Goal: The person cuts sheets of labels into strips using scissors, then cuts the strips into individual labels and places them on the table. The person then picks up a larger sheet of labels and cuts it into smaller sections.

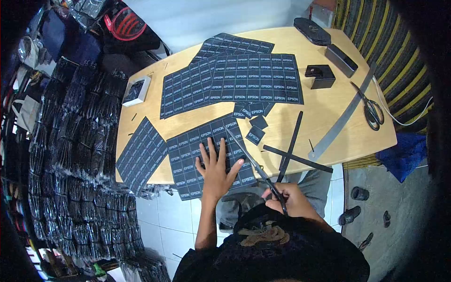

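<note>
Spread flat, my left hand [216, 171] presses on a black sheet [188, 162] printed with rows of EPSON labels. My right hand [291, 199] is closed round the handles of long scissors [256, 164], whose blades lie over the sheet's right part, pointing up and left. Small cut EPSON squares [254, 135] lie just beyond the sheet's upper right corner. More printed sheets [256, 77] overlap at the back of the table, and another sheet [142, 155] sits at the left edge.
Two crossed black strips [297, 158], a metal ruler [340, 122] and a second pair of scissors [371, 110] lie on the wooden table [324, 110]. Black cases [341, 60] stand at the back right, a white box [137, 90] at the left. Bundled packets [84, 155] hang left.
</note>
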Demonstrator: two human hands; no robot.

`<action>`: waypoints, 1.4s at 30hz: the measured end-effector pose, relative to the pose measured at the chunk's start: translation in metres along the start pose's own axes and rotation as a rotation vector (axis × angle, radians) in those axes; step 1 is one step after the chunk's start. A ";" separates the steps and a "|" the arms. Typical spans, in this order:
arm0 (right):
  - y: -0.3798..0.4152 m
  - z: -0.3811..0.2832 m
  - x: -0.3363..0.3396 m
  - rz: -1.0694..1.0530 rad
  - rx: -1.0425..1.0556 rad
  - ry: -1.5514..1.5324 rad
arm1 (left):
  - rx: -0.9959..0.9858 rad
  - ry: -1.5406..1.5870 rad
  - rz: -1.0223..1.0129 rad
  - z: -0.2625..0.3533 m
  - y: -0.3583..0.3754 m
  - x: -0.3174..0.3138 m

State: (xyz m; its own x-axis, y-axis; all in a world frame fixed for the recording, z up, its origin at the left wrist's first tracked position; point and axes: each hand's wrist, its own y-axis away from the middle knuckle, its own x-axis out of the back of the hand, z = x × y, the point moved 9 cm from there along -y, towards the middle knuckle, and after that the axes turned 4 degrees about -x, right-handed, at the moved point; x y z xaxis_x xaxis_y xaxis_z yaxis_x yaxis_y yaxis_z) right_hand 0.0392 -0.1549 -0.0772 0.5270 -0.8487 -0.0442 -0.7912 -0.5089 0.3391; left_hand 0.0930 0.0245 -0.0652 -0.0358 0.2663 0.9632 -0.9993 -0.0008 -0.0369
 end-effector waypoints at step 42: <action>0.043 0.069 -0.023 -0.222 -0.130 0.035 | 0.716 1.625 0.364 0.003 0.090 -0.074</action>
State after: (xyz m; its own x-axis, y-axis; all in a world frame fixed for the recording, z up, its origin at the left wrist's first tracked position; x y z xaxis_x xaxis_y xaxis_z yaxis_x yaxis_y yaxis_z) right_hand -0.0280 -0.1675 -0.1267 0.6955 -0.7116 -0.0991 -0.6096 -0.6574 0.4430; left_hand 0.0060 0.0017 -0.1391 -0.6248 0.7313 -0.2736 -0.7703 -0.5202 0.3687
